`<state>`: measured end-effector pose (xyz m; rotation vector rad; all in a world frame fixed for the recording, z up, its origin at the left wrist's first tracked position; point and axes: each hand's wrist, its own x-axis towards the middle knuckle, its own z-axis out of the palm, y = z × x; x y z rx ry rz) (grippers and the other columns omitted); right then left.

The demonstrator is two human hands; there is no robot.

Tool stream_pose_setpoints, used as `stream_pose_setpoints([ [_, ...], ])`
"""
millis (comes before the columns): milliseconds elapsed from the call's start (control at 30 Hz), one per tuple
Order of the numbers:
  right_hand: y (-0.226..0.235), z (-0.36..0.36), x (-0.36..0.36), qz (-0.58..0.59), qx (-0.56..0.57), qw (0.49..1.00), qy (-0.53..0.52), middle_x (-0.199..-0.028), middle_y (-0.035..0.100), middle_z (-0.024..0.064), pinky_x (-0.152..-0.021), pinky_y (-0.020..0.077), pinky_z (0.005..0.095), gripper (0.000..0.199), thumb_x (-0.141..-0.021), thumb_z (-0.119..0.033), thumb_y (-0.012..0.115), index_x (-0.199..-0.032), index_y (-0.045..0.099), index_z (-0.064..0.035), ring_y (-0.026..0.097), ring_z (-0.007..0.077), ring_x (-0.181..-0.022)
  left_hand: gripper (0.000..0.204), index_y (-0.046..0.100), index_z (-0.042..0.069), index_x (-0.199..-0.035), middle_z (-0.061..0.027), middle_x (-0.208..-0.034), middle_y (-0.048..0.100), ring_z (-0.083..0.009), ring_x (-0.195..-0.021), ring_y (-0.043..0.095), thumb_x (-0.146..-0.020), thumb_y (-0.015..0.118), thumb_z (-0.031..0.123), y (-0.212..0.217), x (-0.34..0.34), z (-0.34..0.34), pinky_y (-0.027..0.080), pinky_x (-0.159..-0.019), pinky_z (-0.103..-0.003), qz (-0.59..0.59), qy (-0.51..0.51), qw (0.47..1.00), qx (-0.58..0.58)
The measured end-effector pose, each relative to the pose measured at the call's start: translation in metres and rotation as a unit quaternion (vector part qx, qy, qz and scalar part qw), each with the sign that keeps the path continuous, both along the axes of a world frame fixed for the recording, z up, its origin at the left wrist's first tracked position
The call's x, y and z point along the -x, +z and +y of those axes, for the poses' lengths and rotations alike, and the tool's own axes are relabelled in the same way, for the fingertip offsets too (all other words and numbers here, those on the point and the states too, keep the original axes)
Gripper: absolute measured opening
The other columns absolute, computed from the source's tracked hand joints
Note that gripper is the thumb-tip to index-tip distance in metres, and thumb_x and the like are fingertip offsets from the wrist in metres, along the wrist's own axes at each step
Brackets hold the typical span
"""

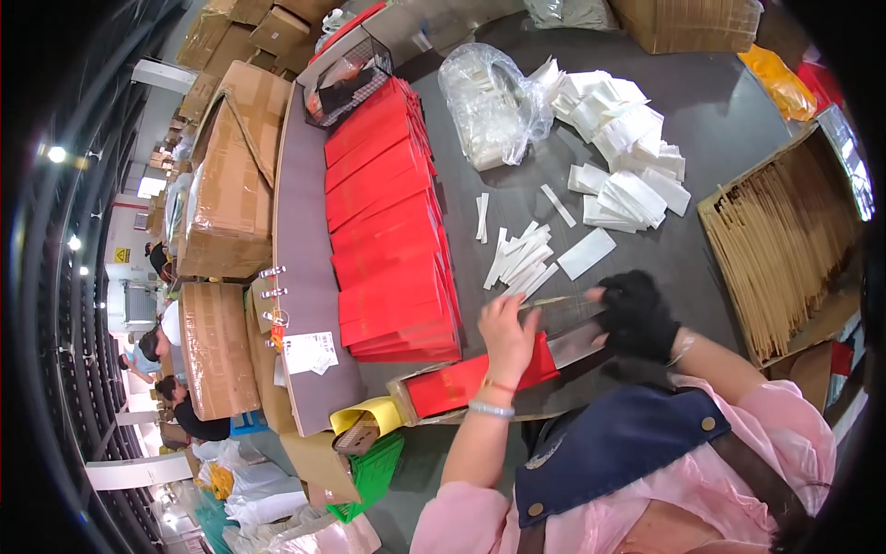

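My left hand (509, 334), bare and with bracelets at the wrist, is over a red packet (452, 388) close to my body. Its thumb stands apart from the fingers, and I see nothing gripped in them. The packet lies in a long, shallow cardboard tray (400, 397). A greyish, shiny flat piece (574, 343) extends from the packet's right end toward my right hand (637, 316). That hand wears a black fingerless glove and is smeared by motion; whether it grips the piece is unclear. Just beyond the hands lie a white card (587, 254) and several narrow white strips (528, 258).
Overlapping red packets (388, 249) line the table's left side, below a black wire basket (355, 83). White cards (637, 175) and a clear plastic bag (489, 106) lie farther back. A cardboard box (775, 249) of upright brown sheets stands right. Large cartons (231, 175) are at left.
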<state>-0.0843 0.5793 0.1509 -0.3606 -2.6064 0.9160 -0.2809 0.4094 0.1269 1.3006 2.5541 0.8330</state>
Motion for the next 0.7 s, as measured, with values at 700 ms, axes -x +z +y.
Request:
stream_pose_setpoints([
  [700, -0.05, 0.156, -0.296, -0.235, -0.105, 0.82, -0.512, -0.117, 0.062, 0.019, -0.097, 0.0439, 0.0376, 0.031, -0.093, -0.016, 0.05, -0.116, 0.06, 0.0026, 0.057, 0.0334, -0.112, 0.025, 0.061, 0.01, -0.093, -0.0083, -0.098, 0.057, -0.0301, -0.093, 0.055, -0.075, 0.075, 0.021, -0.019, -0.013, 0.103, 0.044, -0.078, -0.044, 0.108, -0.068, 0.992, 0.019],
])
